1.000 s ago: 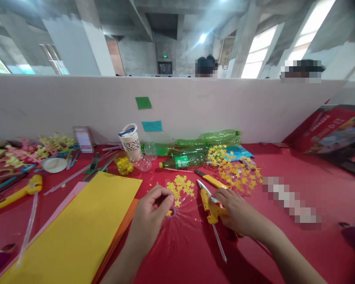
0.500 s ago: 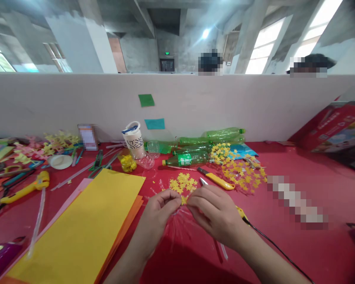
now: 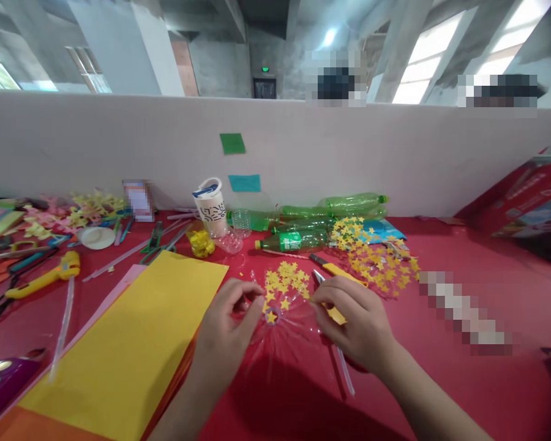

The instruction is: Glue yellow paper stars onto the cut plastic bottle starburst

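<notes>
My left hand (image 3: 227, 327) is closed, thumb and forefinger tips nearly together; anything between them is too small to make out. A similar pinch closes my right hand (image 3: 358, 318), its fingertips above the right side of a clear plastic piece (image 3: 275, 358) with strips fanning out over the table. On that piece's centre lies a yellow star (image 3: 271, 316), between my hands. Just beyond is a pile of yellow stars (image 3: 287, 277). Under my right hand a yellow tool (image 3: 338, 315) is partly hidden, with a clear stick (image 3: 346, 372) beside it.
Yellow paper (image 3: 133, 343) lies on the left, near a yellow glue gun (image 3: 46, 282). A box cutter (image 3: 335, 269), a star-covered plastic piece (image 3: 381, 263) and green bottles (image 3: 303, 240) lie beyond my hands. A white cup (image 3: 211, 211) stands by the partition (image 3: 119, 141).
My hands have drawn apart, left hand leftwards and right hand rightwards. The yellow star that was between my fingertips now shows on the clear plastic piece. The view has tilted slightly downward.
</notes>
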